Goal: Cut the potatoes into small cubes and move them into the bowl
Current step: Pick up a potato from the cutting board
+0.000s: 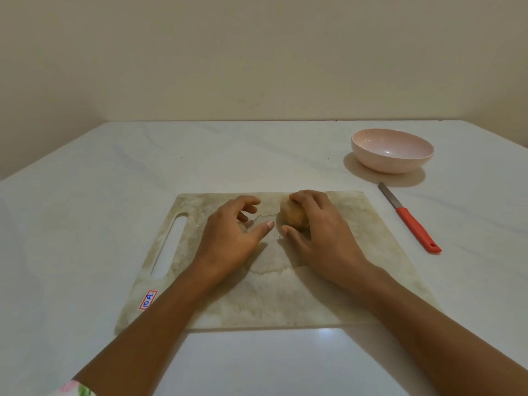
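A tan potato lies on the far middle of a stained white cutting board. My right hand covers it from the right, fingers and thumb curled round it. My left hand hovers just left of the potato with loosely curled fingers and the thumb stretched toward it, holding nothing. An empty pale pink bowl stands at the back right of the table. A knife with a red handle lies on the table right of the board, blade pointing away.
The white marble-look table meets a beige wall at the back. The board has a handle slot on its left and a small sticker at its near left corner.
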